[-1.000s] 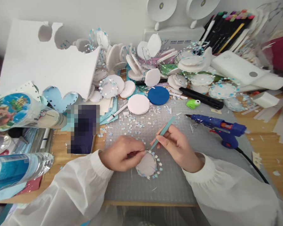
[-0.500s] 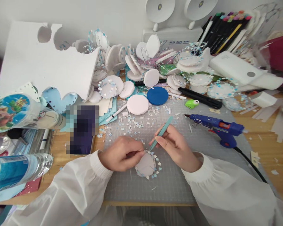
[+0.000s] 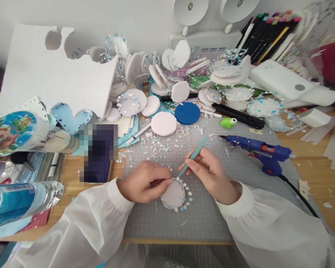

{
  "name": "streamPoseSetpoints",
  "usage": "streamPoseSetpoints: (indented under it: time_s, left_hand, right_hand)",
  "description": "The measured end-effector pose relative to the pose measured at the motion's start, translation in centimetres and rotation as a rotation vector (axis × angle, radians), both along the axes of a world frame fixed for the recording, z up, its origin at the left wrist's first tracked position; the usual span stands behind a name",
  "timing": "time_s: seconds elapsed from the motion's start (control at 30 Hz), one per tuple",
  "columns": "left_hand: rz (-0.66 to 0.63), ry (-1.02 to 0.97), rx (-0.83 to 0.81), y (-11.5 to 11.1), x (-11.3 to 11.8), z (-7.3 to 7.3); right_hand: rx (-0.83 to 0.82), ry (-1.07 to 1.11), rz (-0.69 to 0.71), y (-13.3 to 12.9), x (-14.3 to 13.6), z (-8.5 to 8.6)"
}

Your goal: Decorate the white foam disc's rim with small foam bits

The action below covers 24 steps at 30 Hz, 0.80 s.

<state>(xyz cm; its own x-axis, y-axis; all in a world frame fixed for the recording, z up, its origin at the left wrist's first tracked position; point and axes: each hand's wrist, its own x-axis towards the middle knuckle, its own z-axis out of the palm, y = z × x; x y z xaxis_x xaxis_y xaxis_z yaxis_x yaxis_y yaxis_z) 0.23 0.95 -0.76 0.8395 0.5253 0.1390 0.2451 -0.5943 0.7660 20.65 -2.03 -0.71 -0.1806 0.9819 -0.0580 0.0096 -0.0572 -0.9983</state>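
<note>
My left hand (image 3: 147, 183) is closed, its thumb and forefinger pinched at the upper left rim of a round white disc (image 3: 173, 195). Tiny white and pale blue flowers ring this disc, which is low over the grey cutting mat (image 3: 201, 223). What exactly lies between the left fingertips is partly hidden. Teal tweezers (image 3: 194, 156) are held pen-like in my right hand (image 3: 208, 175), their tips pointing down just above the disc's top edge. Whether the tips grip anything is too small to tell. Loose little paper flowers (image 3: 162, 149) lie scattered beyond both hands.
A blue glue gun (image 3: 264, 149) lies at right, its cord trailing toward me. Behind the mat are a blue disc (image 3: 187, 113), a pink-white disc (image 3: 163, 123), a green punch (image 3: 228, 122) and piled white discs. Left are a phone (image 3: 100, 156) and a bottle (image 3: 19, 201).
The tweezer tips have lifted slightly away from the disc's rim. My left hand keeps its pinch in nearly the same place. The whole view has shifted a little.
</note>
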Motion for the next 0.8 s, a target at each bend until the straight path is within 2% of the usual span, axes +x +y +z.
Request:
streamPoseSetpoints:
  time_s: [0.8]
  left_hand:
    - [0.001, 0.017, -0.024, -0.08, -0.06, -0.18]
  right_hand:
    - [-0.019, 0.028, 0.043, -0.11, 0.11, -0.4]
